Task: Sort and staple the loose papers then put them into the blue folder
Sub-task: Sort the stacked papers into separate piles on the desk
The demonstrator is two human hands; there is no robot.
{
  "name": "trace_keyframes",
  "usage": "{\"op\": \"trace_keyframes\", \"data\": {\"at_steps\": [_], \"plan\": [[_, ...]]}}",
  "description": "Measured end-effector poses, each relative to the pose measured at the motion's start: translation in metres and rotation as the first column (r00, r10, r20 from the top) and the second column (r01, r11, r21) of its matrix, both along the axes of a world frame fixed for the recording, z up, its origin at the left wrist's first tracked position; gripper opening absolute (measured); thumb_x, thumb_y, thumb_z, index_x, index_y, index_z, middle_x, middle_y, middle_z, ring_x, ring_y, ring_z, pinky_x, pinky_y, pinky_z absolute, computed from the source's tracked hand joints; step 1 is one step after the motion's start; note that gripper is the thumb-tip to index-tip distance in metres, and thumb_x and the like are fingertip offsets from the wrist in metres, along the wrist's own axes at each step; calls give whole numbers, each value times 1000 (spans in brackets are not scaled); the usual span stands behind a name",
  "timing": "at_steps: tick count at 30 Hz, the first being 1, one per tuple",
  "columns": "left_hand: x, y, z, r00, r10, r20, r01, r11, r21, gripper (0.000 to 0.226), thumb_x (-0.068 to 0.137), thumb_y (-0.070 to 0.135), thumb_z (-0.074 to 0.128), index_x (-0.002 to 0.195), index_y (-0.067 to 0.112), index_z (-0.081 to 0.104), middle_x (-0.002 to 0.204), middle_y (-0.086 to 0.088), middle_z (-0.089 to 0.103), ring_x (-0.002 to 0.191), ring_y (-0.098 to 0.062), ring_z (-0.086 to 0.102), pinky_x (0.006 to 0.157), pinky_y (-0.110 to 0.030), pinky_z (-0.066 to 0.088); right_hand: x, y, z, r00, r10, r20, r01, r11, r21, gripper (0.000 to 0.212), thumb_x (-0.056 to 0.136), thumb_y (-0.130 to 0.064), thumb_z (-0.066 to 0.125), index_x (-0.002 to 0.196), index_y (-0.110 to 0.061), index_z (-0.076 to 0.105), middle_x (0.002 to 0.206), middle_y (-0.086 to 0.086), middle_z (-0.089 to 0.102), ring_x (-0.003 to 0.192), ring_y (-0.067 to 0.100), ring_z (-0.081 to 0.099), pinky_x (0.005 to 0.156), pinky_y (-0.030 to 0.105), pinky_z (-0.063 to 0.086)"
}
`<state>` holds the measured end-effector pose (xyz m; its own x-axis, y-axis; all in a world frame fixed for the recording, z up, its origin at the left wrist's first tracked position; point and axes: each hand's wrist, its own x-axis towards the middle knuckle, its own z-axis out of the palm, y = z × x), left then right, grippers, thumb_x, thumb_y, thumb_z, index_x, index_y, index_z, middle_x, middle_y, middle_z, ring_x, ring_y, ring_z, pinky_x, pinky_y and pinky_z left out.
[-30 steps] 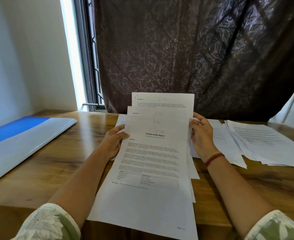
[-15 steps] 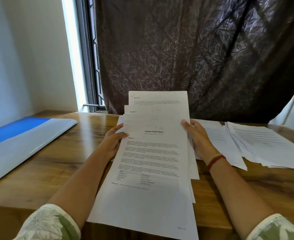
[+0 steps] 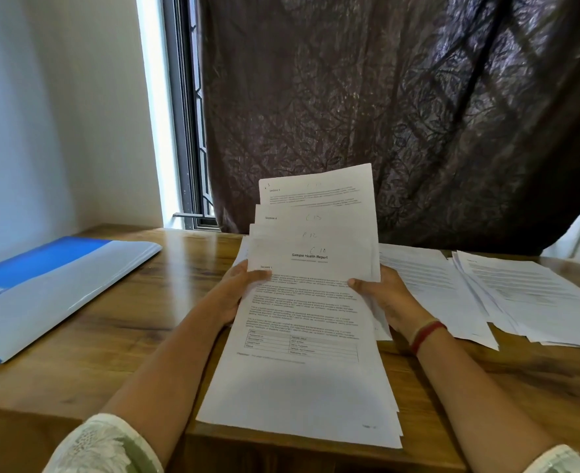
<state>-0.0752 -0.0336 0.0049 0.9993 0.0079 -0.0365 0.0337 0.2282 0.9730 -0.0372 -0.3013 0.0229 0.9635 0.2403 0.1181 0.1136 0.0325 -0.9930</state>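
Table [image 3: 152, 339]: blue folder [image 3: 53, 295] L, held sheets [image 3: 310, 315] mid, piles [image 3: 520, 302] R

White papers [image 3: 302, 387], black print; blue folder [image 3: 43, 257] left of the left grip [image 3: 237, 291]; brown wood-grain surface [image 3: 145, 336]; dark leaf-patterned curtain [image 3: 384, 114]; red bangle [image 3: 426, 336].

One head-worn camera looks forward and down, close behind where left hand [image 3: 239, 292] and right hand [image 3: 391, 299] grip the papers [image 3: 307, 312], table [image 3: 176, 295] spreading beyond.

You have a wooden table [image 3: 145, 319] before you, a dark brown curtain [image 3: 384, 114] (leaf-patterned, creased) hanging behind it, a barred window [image 3: 186, 131] left of that, and a pale wall [image 3: 60, 114].
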Motion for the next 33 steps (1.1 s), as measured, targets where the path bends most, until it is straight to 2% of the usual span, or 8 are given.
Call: {"op": "trace_keyframes", "data": {"at_steps": [4,10,14,17,23,27,30,33], "plan": [[-1,0,1,1000,20,11,-21,996,84,42,91,-4,57,129,13,54,119,-15,68,106,-35,67,90,-55,53,-2,1,1,1000,3,-3,-3,1000,22,23,88,-3,65,97,-24,63,101,-1,70,91,17,67,79,36,56],[-5,-4,5,997,71,5,-72,991,112,42,93,-2,57,131,15,53,117,-10,70,104,-31,68,74,-45,60,-8,3,4,1000,19,18,-20,996,91,22,90,-7,64,110,-18,62,108,3,69,89,13,69,63,20,55],[-4,-8,6,996,86,2,-85,979,188,41,95,-1,55,132,18,53,115,-6,70,104,-27,68,82,-47,57,-3,3,1,894,-271,358,336,933,-131,74,83,-19,75,142,-22,32,127,-1,48,114,12,47,88,24,46],[-6,-14,6,995,98,8,-96,965,245,50,95,2,57,138,22,42,109,1,69,95,-19,68,66,-35,60,1,-4,2,823,-235,518,385,900,-203,80,82,-20,77,146,-23,30,144,1,37,122,7,35,104,34,38],[-6,-14,0,971,131,202,-204,890,408,81,91,-1,62,144,33,12,99,17,65,77,5,68,60,-16,57,9,-5,-3,877,-186,443,323,911,-256,54,83,-14,74,132,-20,51,124,2,59,107,17,54,86,22,45],[-7,-15,3,968,171,186,-235,880,414,75,89,3,66,137,32,16,104,11,65,93,-10,66,54,-14,53,9,-5,-1,845,-290,450,391,908,-151,30,82,-22,76,102,-22,53,94,-1,63,84,15,60,68,16,45],[-7,-15,1,966,198,164,-248,886,393,71,87,4,69,134,30,22,108,7,64,95,-15,64,56,-17,56,8,-3,-5,820,-278,500,403,901,-161,22,85,-27,72,78,-27,52,82,-7,61,81,17,60,72,23,48],[-7,-14,-1,972,183,150,-227,902,367,70,86,4,69,135,29,26,114,2,65,98,-18,66,68,-29,61,8,-4,-6,850,-234,471,336,931,-143,18,89,-28,67,77,-18,60,83,3,67,82,25,65,82,43,57]]}}
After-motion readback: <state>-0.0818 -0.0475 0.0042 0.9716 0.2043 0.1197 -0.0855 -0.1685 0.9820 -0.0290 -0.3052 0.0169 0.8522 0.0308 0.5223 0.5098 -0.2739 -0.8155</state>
